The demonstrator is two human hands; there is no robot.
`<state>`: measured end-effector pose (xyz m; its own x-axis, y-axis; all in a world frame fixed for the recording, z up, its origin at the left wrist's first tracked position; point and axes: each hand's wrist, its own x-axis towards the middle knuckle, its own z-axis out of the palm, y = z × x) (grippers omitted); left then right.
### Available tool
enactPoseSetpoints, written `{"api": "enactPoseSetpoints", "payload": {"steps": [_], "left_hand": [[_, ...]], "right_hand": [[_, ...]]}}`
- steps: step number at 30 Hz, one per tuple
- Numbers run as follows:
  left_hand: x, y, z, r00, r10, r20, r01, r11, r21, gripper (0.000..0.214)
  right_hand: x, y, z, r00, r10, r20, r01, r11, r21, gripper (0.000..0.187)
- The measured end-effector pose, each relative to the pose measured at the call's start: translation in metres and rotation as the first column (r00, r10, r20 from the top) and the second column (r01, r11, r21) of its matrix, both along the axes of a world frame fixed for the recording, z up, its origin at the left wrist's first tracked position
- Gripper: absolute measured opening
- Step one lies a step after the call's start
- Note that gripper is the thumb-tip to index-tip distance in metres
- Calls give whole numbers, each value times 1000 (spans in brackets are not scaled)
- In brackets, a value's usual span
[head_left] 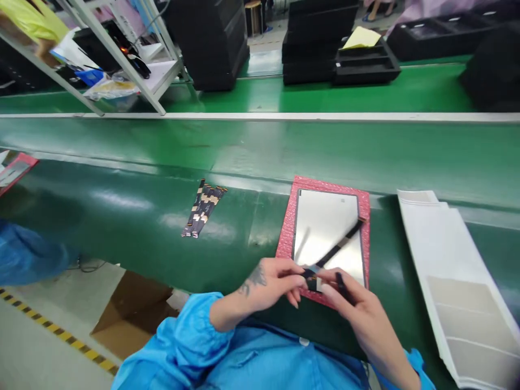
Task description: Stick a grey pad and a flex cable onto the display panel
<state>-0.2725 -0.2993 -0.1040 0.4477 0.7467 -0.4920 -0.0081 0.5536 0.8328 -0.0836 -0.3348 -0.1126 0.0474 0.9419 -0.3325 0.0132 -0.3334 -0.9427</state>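
Note:
A silvery display panel (325, 219) lies on a pink bubble-wrap sheet (288, 222) at the bench's near edge. Over its lower edge, my left hand (274, 281) pinches a black flat flex cable (339, 246) between thumb and fingertips. My right hand (353, 303) grips the same cable from the other side, its fingers closed. From the hands the cable's long tail slants up and right across the panel. Something small and black also shows between my right fingers; its kind is unclear. To the left, several similar flex cables (202, 210) lie fanned out on the green mat.
White stacked trays or sheets (450, 271) lie on the right. Black trays (317, 43) are stacked behind the bench, near a white metal rack (162, 81). A cardboard box (134, 309) sits on the floor at lower left. Another person's blue sleeve (30, 252) shows at the left edge.

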Motion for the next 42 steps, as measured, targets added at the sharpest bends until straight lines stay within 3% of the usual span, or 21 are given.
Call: {"api": "enactPoseSetpoints", "payload": {"steps": [2, 4, 6, 7, 9, 11, 12, 14, 17, 20, 24, 31, 42], "left_hand": [[24, -6, -10, 995, -87, 44, 87, 996, 8, 40], [32, -8, -18, 991, -132, 6, 131, 988, 82, 36], [30, -10, -25, 985, -111, -135, 147, 942, 301, 28], [28, -12, -29, 971, -54, -235, 160, 873, 460, 25], [22, -17, -37, 899, 145, -412, 241, 622, 745, 26], [19, -22, -45, 811, 305, -500, 371, 393, 841, 29], [19, -25, -48, 778, 340, -527, 426, 331, 842, 29], [20, -28, -54, 742, 361, -565, 497, 268, 825, 28], [21, -28, -57, 739, 365, -566, 509, 249, 824, 25], [21, -27, -57, 771, 352, -530, 449, 290, 845, 23], [21, -27, -56, 800, 335, -498, 402, 318, 859, 21], [16, -32, -55, 780, 377, -500, 449, 220, 866, 27], [12, -31, -54, 775, 329, -540, 486, 236, 841, 28]], "right_hand": [[-2, 1, 0, 997, 63, 55, -64, 998, 17, 35], [1, 4, -4, 993, 56, 107, -59, 998, 22, 36], [8, 10, -8, 985, 65, 161, -66, 998, -3, 37], [11, 14, -10, 980, 77, 184, -74, 997, -25, 37], [18, 23, -14, 966, 105, 237, -93, 994, -62, 36], [22, 31, -17, 935, 153, 321, -137, 988, -71, 31], [23, 34, -17, 911, 177, 372, -170, 984, -54, 28], [23, 37, -18, 847, 216, 486, -246, 969, -2, 23], [19, 37, -19, 740, 218, 636, -325, 944, 54, 17], [16, 35, -20, 686, 203, 699, -351, 934, 74, 18], [13, 34, -22, 710, 241, 661, -388, 918, 82, 17], [14, 36, -21, 728, 314, 610, -421, 906, 36, 17], [15, 38, -19, 704, 371, 605, -462, 887, -7, 14]]}}
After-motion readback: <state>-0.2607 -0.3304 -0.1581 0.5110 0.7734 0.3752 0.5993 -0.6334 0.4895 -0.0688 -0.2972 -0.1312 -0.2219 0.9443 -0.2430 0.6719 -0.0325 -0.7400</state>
